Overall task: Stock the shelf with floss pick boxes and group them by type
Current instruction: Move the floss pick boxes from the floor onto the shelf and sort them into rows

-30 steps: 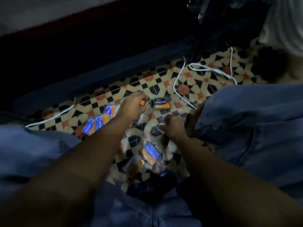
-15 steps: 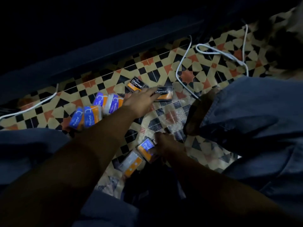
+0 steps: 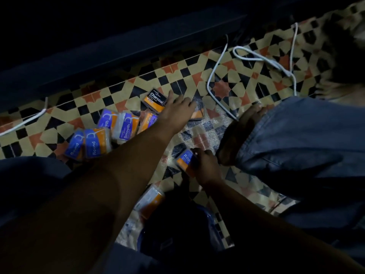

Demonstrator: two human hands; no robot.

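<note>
Floss pick boxes lie on the patterned tile floor. My left hand (image 3: 175, 109) reaches forward with straight fingers resting on a black Charcoal box (image 3: 197, 113), beside another Charcoal box (image 3: 156, 100). My right hand (image 3: 205, 165) grips a blue and orange Round box (image 3: 184, 160) just above the floor. Two Round boxes (image 3: 87, 145) stand side by side at the left. Smooth boxes (image 3: 120, 123) stand behind them, with an orange box (image 3: 149, 119) next to my left wrist. Another orange box (image 3: 151, 200) lies nearer to me.
A white cable (image 3: 217, 70) loops over the tiles at the back right, another white cable (image 3: 23, 122) at the left. My bare foot (image 3: 237, 131) and blue trouser leg (image 3: 296, 139) lie to the right. A dark ledge (image 3: 118, 44) runs along the back.
My left hand has slid further over the second Charcoal box. My right hand has lifted the Round box away from the orange box beside it.
</note>
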